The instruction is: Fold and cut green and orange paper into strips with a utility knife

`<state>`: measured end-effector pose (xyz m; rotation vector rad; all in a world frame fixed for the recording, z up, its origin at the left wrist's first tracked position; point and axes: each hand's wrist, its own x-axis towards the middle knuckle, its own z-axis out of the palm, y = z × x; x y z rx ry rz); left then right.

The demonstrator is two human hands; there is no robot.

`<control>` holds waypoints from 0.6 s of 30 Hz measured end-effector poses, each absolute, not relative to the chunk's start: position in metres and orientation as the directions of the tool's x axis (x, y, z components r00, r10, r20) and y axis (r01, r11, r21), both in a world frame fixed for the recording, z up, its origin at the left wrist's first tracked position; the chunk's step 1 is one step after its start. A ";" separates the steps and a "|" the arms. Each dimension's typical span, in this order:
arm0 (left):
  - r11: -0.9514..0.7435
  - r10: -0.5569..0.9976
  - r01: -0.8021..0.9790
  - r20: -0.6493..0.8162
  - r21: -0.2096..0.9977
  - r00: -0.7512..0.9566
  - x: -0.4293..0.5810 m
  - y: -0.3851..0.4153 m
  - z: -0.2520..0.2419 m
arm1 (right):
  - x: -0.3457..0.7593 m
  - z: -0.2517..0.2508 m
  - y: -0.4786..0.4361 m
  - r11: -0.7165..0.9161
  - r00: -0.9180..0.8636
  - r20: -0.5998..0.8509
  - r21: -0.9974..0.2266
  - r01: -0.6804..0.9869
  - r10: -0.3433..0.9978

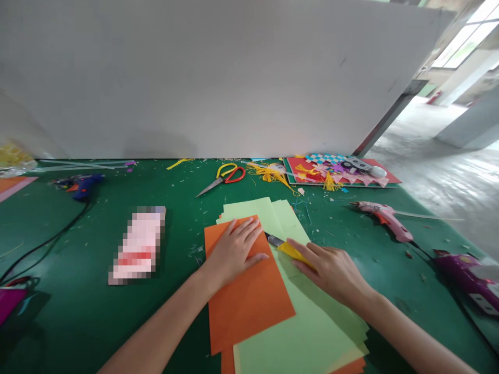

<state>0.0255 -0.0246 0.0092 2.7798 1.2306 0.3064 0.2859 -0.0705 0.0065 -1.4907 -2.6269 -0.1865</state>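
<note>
My left hand (238, 249) lies flat on an orange sheet of paper (249, 306), fingers stretched toward its top edge. In my right hand (331, 267) is a yellow utility knife (292, 252), its blade pointing left at the orange sheet's right edge. Whether the blade touches the paper I cannot tell. Beneath them spreads a stack of light green paper (304, 327), with more orange sheets showing at its lower edges. Beyond the stack rest scissors (225, 177) with yellow and red handles, blades apart.
A pink glue gun (385, 218) and a purple power strip (468, 280) lie at right. To the left are a blue glue gun (83, 187) with a black cord and a blurred-out pink item (138, 246). Yellow tassels (273, 172) and a craft-covered red board (384, 171) sit by the grey panel (202, 78).
</note>
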 end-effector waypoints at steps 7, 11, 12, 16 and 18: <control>-0.662 0.749 0.728 0.148 0.177 0.645 0.026 -0.025 0.006 | 0.286 0.007 -0.069 0.532 -0.527 0.186 0.023 0.846 0.829; -0.657 0.753 0.730 0.145 0.188 0.641 0.026 -0.026 0.008 | 0.285 0.007 -0.067 0.535 -0.529 0.195 0.025 0.845 0.826; -0.656 0.754 0.730 0.142 0.192 0.641 0.026 -0.026 0.008 | 0.284 0.007 -0.066 0.534 -0.528 0.195 0.027 0.845 0.826; -0.654 0.756 0.729 0.139 0.204 0.640 0.026 -0.026 0.008 | 0.283 0.006 -0.063 0.529 -0.524 0.194 0.029 0.848 0.829; -0.657 0.753 0.725 0.142 0.205 0.642 0.026 -0.026 0.008 | 0.283 0.006 -0.061 0.522 -0.517 0.188 0.022 0.852 0.835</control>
